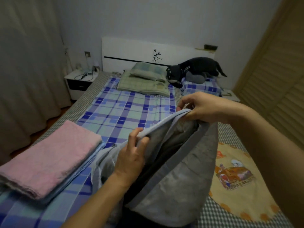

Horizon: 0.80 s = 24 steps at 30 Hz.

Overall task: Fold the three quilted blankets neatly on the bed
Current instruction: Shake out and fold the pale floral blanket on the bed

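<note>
Pinching the trimmed edge of the grey blanket (177, 170), your right hand (205, 108) holds it up high with fingers and thumb curled round the band. Your left hand (131, 155) grips the same edge lower down, fingers curled over it. The blanket hangs between them over the near edge of the bed (125, 111), open like a pocket. It looks soft, puffy and floppy, not heavy, so it will sag wherever you let go. Hold it by the corners and the flat trim, which looks firmer. The pink blanket (49, 158) lies folded on a blue one at the bed's left edge, fuzzy and flat. A yellow picture blanket (243, 183) lies spread at the right edge. Pillows (144, 79) sit at the far end.
</note>
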### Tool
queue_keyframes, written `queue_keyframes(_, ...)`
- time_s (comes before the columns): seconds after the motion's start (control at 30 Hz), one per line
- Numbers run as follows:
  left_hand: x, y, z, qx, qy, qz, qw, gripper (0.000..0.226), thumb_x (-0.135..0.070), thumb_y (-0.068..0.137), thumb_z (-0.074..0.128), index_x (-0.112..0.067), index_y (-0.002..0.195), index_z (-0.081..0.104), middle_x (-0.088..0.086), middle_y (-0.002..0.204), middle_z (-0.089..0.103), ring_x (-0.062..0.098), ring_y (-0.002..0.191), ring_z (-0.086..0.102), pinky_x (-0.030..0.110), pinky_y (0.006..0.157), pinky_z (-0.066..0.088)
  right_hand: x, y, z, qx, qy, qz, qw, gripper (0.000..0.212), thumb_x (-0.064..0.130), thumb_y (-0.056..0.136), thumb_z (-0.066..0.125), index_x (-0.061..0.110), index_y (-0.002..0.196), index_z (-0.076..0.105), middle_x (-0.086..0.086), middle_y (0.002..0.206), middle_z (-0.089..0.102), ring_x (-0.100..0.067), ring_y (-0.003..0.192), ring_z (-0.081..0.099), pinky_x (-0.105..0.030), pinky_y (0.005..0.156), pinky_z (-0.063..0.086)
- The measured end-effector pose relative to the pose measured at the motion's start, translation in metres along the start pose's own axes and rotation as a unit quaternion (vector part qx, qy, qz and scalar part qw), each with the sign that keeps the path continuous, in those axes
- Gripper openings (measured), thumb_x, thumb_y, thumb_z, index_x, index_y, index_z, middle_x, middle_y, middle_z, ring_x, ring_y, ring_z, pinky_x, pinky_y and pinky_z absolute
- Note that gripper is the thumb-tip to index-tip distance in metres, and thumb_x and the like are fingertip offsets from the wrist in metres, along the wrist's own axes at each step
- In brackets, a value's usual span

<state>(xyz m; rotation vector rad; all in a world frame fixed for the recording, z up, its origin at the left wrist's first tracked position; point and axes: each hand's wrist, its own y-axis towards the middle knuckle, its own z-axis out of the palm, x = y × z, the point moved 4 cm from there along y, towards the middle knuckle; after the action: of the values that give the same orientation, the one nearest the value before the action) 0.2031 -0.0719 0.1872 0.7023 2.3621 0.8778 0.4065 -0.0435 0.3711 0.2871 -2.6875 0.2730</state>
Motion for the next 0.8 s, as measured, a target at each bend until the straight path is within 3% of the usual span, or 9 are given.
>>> queue_keyframes(0.13, 0.006, 0.025, -0.022, -0.002, 0.055, -0.008, 0.998, 0.03, -0.007, 0.074, 0.08, -0.012, 0.093, 0.057, 0.012, 0.13, 0.045, 0.037, 0.096, 0.062, 0.043, 0.053, 0.053, 0.006, -0.005, -0.016, -0.022, -0.003, -0.027, 0.999, 0.007, 0.038, 0.087, 0.069, 0.034, 0.09, 0.075, 0.011, 0.087, 0.072, -0.013, 0.086, 0.068, -0.041, 0.08, 0.059)
queue_keyframes(0.27, -0.029, 0.029, -0.022, 0.002, 0.038, -0.011, 0.999, 0.005, -0.017, 0.08, 0.067, -0.015, 0.085, 0.068, 0.006, 0.116, 0.048, 0.031, 0.098, 0.054, 0.038, 0.062, 0.047, 0.012, -0.003, -0.023, -0.096, -0.011, -0.026, 0.995, 0.023, 0.048, 0.085, 0.069, 0.027, 0.086, 0.076, 0.002, 0.085, 0.073, -0.018, 0.084, 0.068, -0.034, 0.068, 0.055)
queue_keyframes(0.43, -0.044, 0.014, 0.003, 0.103, 0.023, -0.212, 0.972, 0.058, -0.07, 0.089, 0.03, -0.027, 0.101, 0.068, -0.008, 0.127, 0.04, 0.016, 0.116, 0.039, 0.037, 0.091, 0.042, 0.014, 0.0, -0.018, -0.117, -0.006, -0.029, 0.993, 0.034, 0.054, 0.082, 0.07, 0.021, 0.083, 0.076, -0.004, 0.08, 0.073, -0.02, 0.077, 0.067, -0.036, 0.061, 0.053)
queue_keyframes(0.53, -0.036, 0.01, 0.017, 0.135, 0.087, -0.252, 0.954, 0.045, -0.056, 0.088, 0.049, -0.021, 0.11, 0.068, -0.003, 0.14, 0.034, 0.023, 0.119, 0.037, 0.039, 0.091, 0.046, 0.015, 0.0, -0.017, -0.145, 0.016, -0.025, 0.989, 0.037, 0.053, 0.082, 0.071, 0.016, 0.079, 0.075, -0.008, 0.075, 0.07, -0.014, 0.063, 0.056, -0.029, 0.054, 0.042)
queue_keyframes(0.63, -0.025, 0.001, 0.028, 0.123, 0.089, -0.316, 0.937, 0.032, -0.037, 0.09, 0.055, -0.012, 0.101, 0.073, 0.001, 0.148, 0.029, 0.027, 0.123, 0.039, 0.041, 0.087, 0.048, 0.012, 0.0, -0.021, -0.182, 0.03, -0.017, 0.983, 0.03, 0.046, 0.085, 0.071, 0.017, 0.08, 0.076, -0.006, 0.075, 0.071, -0.018, 0.069, 0.064, -0.035, 0.059, 0.052)
queue_keyframes(0.8, -0.008, -0.037, 0.038, 0.082, 0.067, -0.377, 0.92, 0.028, -0.034, 0.091, 0.057, -0.011, 0.094, 0.074, 0.002, 0.15, 0.028, 0.027, 0.129, 0.04, 0.046, 0.094, 0.05, -0.003, 0.0, -0.045, -0.277, 0.064, 0.009, 0.959, 0.021, 0.038, 0.084, 0.073, 0.018, 0.078, 0.075, -0.002, 0.074, 0.071, -0.016, 0.072, 0.066, -0.03, 0.058, 0.053)
